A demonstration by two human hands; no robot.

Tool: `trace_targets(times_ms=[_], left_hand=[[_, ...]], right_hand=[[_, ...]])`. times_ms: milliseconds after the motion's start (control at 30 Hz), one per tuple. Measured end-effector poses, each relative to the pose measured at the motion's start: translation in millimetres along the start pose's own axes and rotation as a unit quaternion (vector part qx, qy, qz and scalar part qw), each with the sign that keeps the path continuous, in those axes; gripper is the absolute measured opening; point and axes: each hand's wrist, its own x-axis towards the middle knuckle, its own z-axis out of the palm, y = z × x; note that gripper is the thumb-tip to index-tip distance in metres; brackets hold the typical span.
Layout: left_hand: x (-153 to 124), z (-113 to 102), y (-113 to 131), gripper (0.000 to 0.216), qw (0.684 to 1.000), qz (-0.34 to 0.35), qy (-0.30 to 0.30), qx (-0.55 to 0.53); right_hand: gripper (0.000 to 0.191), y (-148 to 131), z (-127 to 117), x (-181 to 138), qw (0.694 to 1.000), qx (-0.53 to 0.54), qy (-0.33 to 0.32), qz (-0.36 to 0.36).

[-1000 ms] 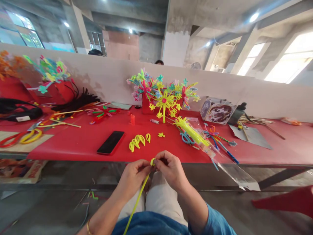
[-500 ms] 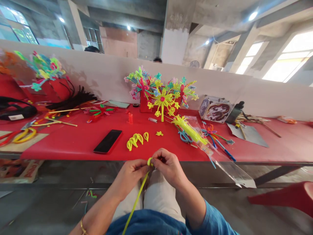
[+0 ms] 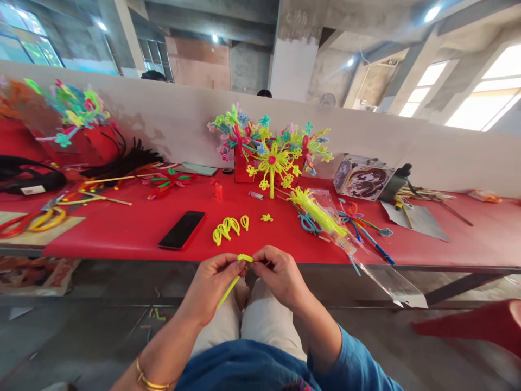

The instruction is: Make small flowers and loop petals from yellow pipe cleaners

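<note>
My left hand (image 3: 214, 281) and my right hand (image 3: 279, 274) meet over my lap, just in front of the red table's edge (image 3: 122, 254). Both pinch a yellow-green pipe cleaner (image 3: 234, 277). Its top end is bent into a small loop between my fingertips, and the stem runs down to the left under my left hand. On the table straight ahead lie several finished yellow loops (image 3: 228, 227) and a tiny yellow flower (image 3: 266, 218). Beside them rests a black phone (image 3: 182, 229).
A bunch of pipe-cleaner flowers (image 3: 271, 149) stands at the back in a red holder. A clear bag of yellow stems (image 3: 325, 222) hangs over the table's edge at right. A printed box (image 3: 360, 179), grey paper, sticks and more flowers crowd both ends. A red stool (image 3: 472, 326) is at right.
The stem's lower end has swung up and no longer reaches my lap. The loop at my fingertips has turned flatter. My hands stay in the same place.
</note>
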Motion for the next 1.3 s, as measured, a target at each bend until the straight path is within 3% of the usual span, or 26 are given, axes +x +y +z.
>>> trace_targets(times_ms=[167,300,400,567,867,1167,1300], left_hand=[[-3,1,-5,0.012,1.000,-0.013,-0.013,-0.022],[-5,1,-7,0.017,0.997,0.020,-0.005,0.069],[-7,1,-8,0.019,0.991,0.046,0.014,0.122],[-10,4,-9,0.019,0.999,-0.007,-0.006,0.052],[-11,-1,-13,0.015,0.994,-0.073,-0.080,0.003],[-7,0,-17,0.011,0.991,-0.001,0.047,-0.128],[-9,2,-23,0.011,0.987,0.029,0.058,-0.144]], right_hand=[[0.012,6,2,-3,0.999,0.046,-0.021,0.017],[0.011,9,6,-4,0.997,0.064,-0.011,0.042],[0.010,10,9,-3,1.000,0.022,0.000,0.023],[0.010,12,10,-2,1.000,-0.004,0.001,-0.029],[0.010,12,13,-5,0.992,0.089,-0.062,0.059],[0.018,20,35,-10,0.968,0.242,-0.006,0.061],[0.021,16,46,-12,0.921,0.375,-0.015,0.102]])
